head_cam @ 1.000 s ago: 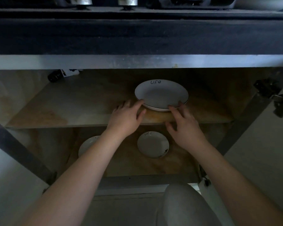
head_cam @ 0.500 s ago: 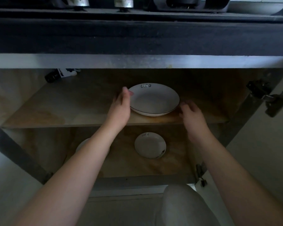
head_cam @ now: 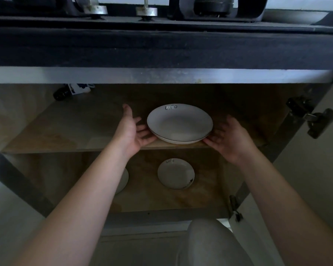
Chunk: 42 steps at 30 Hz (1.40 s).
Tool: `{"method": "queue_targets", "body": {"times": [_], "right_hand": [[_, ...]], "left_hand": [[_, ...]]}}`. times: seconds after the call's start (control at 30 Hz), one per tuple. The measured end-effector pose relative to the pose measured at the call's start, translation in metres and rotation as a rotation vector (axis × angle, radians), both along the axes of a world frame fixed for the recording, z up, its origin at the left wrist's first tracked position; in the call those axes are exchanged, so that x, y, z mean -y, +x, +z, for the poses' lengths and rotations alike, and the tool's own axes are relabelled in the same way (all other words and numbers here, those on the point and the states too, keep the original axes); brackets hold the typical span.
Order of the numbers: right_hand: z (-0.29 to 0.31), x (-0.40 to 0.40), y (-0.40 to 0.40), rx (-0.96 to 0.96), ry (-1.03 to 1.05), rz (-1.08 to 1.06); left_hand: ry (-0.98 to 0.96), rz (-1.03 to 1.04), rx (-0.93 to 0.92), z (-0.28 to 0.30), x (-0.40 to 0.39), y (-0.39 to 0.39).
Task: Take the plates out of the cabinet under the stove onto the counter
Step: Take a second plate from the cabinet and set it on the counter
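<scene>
3 white plates in the open cabinet under the stove. 1 big plate (head_cam: 179, 122) w/ "life" written on its far rim sits at the front of the upper shelf (head_cam: 65, 135). Left hand (head_cam: 132, 130) is palm-up at the plate's left edge, fingers curled in under the rim; right hand (head_cam: 229, 136) does the same at the right edge, so 2 hands cup it. On the bottom shelf: 1 small plate (head_cam: 176, 173), also marked "life", and 1 more plate (head_cam: 124, 180) mostly hidden behind the left arm. 1 dark bottle (head_cam: 62, 93) lies at the upper shelf's back left.
</scene>
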State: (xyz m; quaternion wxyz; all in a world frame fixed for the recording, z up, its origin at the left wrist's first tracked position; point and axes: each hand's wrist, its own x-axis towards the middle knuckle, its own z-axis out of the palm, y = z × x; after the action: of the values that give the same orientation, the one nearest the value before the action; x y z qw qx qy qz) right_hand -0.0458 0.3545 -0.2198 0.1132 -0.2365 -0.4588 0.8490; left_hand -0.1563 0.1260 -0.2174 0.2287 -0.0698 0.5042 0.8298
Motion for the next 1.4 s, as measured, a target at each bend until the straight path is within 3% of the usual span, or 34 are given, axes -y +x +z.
{"method": "queue_targets", "body": {"times": [0.2, 0.63, 1.1, 1.4], "right_hand": [[0.005, -0.004, 0.017, 0.11, 0.066, 0.065], [0.008, 0.005, 0.033, 0.178, 0.273, 0.096], [-0.006, 0.06, 0.043, 0.146, 0.465, 0.147], [-0.009, 0.077, 0.045, 0.128, 0.4, 0.181]], "left_hand": [[-0.06, -0.168, 0.123, 0.01, 0.017, 0.005], [-0.063, -0.218, 0.057, 0.013, 0.041, 0.033], [-0.14, 0.0, 0.0, -0.022, 0.103, 0.093], [-0.192, 0.085, -0.038, -0.015, 0.13, 0.105]]}}
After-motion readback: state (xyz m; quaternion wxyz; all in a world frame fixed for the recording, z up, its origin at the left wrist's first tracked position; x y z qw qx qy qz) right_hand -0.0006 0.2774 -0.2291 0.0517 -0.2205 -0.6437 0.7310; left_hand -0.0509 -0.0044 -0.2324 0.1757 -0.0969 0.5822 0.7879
